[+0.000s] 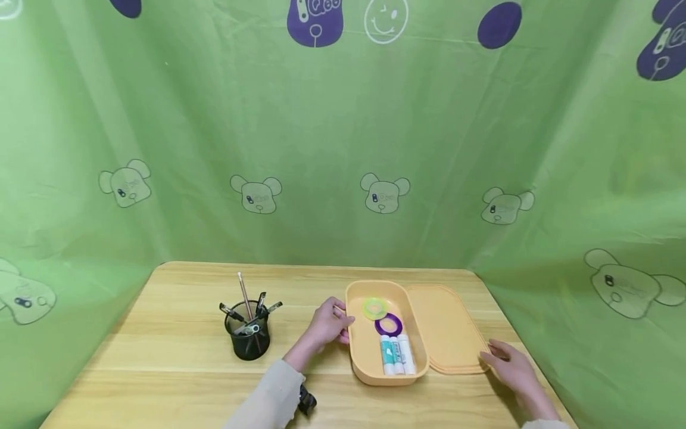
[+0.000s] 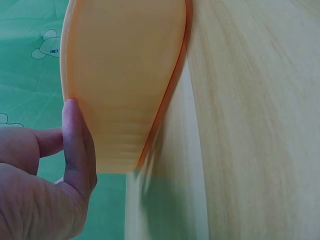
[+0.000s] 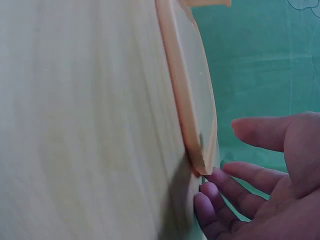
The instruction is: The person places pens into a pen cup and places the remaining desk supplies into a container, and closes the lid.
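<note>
A light-orange plastic box (image 1: 360,351) stands uncovered on the table, holding a yellow-green ring (image 1: 374,308), a purple ring (image 1: 388,325) and several white-and-teal glue sticks (image 1: 398,355). My left hand (image 1: 328,323) grips the box's left side, thumb at the rim, fingers against the outer wall. That wall (image 2: 125,75) fills much of the left wrist view. To the right of the box lies its flat orange lid (image 1: 447,328). My right hand (image 1: 509,364) touches the lid's near right corner with its fingertips; in the right wrist view the thumb (image 3: 260,132) stands apart from the lid.
A black mesh pen holder (image 1: 250,342) with several pens and a pencil (image 1: 244,295) stands left of the box. Near my left sleeve lies a small black object (image 1: 306,400), partly hidden. A green printed curtain (image 1: 321,131) surrounds the wooden table (image 1: 177,333) behind and at the sides.
</note>
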Demonstrator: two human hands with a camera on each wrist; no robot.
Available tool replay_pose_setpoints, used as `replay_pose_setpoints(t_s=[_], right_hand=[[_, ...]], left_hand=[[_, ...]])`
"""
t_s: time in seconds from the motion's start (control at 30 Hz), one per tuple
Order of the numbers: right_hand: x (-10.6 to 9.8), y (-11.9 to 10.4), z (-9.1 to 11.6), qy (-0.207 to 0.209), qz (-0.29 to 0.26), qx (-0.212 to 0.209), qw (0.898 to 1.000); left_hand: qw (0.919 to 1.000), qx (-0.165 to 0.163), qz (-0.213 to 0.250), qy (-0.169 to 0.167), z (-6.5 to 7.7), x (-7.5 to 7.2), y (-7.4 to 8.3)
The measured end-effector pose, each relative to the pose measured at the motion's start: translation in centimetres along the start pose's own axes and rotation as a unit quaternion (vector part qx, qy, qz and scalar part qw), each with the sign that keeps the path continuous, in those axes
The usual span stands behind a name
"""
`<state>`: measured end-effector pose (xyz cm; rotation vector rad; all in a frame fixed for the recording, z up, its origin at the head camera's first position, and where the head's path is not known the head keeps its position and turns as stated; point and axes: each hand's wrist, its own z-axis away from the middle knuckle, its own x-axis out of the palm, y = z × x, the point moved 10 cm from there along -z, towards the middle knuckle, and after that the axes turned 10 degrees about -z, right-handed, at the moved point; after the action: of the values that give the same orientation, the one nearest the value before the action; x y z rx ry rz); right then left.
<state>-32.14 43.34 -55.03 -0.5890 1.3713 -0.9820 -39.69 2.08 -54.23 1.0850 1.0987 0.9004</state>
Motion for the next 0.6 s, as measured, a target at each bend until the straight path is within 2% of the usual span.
replay_pose_setpoints(t_s=[0.13, 0.4, 0.5, 0.6], right_hand=[[0.8, -0.1, 0.0, -0.002, -0.020, 0.004, 1.000], [1.7, 0.0, -0.1, 0.005, -0.111, 0.033, 0.993], [1.5, 0.5, -0.1, 0.022, -0.201, 0.045, 0.978], [1.3, 0.8, -0.2, 0.031, -0.309, 0.038, 0.950]], left_hand=[[1.0000, 0.003, -0.002, 0.000, 0.0, -0.1, 0.0], [1.0000, 0.002, 0.001, -0.003, 0.0, 0.0, -0.2], [1.0000, 0.003, 0.003, -0.003, 0.0, 0.0, -0.1], [1.0000, 0.004, 0.003, -0.002, 0.0, -0.1, 0.0]])
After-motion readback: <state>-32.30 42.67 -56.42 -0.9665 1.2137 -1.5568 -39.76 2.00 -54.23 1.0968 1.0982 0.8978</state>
